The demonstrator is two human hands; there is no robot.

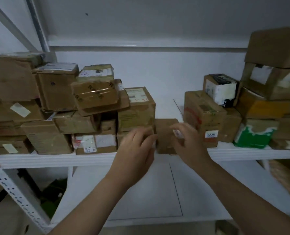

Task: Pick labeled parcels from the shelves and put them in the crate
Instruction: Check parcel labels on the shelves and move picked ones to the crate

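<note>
Grips small brown cardboard parcel between left hand and right hand, fingers curled on its opposite sides, at front edge of white shelf. Shows stacked boxes left of left hand, further boxes right of right hand.

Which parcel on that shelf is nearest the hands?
The small plain brown box at the front edge of the shelf, alone between the left stack and right stack. The left hand and right hand flank it; blur hides any grip.

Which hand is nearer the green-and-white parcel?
Right. The right hand is left of the green-and-white parcel; the left hand is farther left, across the small brown parcel.
</note>
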